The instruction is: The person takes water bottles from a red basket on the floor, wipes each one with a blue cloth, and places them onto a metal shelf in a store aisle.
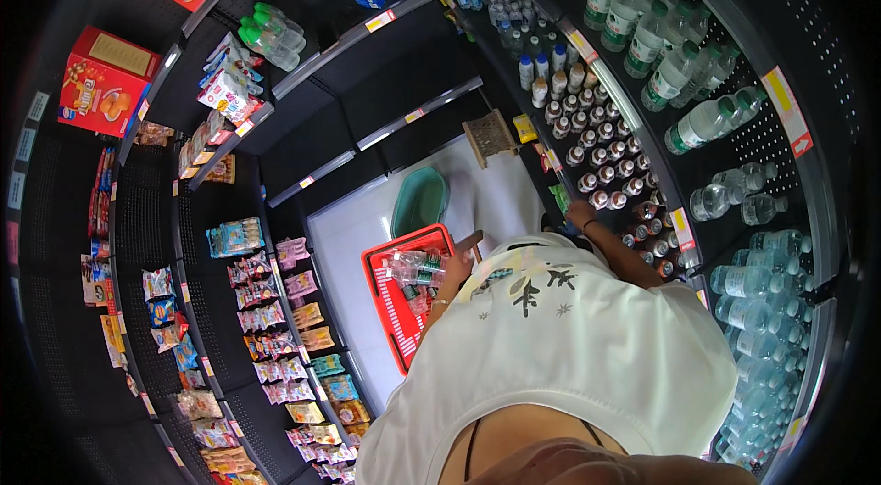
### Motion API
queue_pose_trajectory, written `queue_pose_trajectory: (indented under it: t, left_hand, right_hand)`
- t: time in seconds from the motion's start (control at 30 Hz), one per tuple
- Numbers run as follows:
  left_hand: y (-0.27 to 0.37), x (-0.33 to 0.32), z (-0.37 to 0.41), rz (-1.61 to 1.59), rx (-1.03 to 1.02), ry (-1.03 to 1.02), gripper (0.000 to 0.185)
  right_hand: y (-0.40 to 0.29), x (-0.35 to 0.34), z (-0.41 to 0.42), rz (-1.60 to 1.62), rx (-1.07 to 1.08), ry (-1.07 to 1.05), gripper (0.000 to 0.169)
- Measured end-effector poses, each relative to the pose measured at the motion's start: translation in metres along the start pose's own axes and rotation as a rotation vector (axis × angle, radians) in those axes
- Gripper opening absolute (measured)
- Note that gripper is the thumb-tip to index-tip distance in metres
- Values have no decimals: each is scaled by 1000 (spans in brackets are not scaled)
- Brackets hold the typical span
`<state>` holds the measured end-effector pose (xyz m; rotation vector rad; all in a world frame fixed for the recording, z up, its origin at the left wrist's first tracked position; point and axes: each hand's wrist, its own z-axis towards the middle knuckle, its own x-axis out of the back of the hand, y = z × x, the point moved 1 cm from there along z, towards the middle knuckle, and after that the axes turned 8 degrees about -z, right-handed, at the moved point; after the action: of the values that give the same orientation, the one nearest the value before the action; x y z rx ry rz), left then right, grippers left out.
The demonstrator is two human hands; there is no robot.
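Observation:
My left hand point(457, 269) is at the right rim of a red plastic shopping basket point(402, 340), beside a brown bar point(469, 241). Whether its fingers close on the rim or the bar is hard to make out. Several clear plastic bottles point(416, 268) with green labels lie inside the basket. My right hand point(581, 212) reaches to the shelf edge on the right, close to a green packet point(559, 198) and below rows of dark-brown bottles point(597, 176) with white caps. Its fingers are small and partly hidden, so any grip is unclear.
A green plastic tub point(420, 201) and a woven stool point(490, 138) stand on the pale floor. Black shelves on the left bear snack packets point(261, 316) and a red box point(107, 82). Large water bottles point(671, 75) stand on the right shelves; more bottles point(754, 313) are stacked lower.

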<state>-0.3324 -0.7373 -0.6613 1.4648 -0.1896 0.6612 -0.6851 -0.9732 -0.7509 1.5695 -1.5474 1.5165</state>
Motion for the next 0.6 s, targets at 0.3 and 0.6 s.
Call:
queue_pose_trajectory:
  t: [0.3,0.6]
  left_hand:
    - [-55,56,-209,139,832,-240,28]
    - [-85,103,-97,151,692,-115,31]
  right_hand:
    - [91,-1,-43,-406,-123,-126,23]
    - [-95,154,63,1121,-36,78,13]
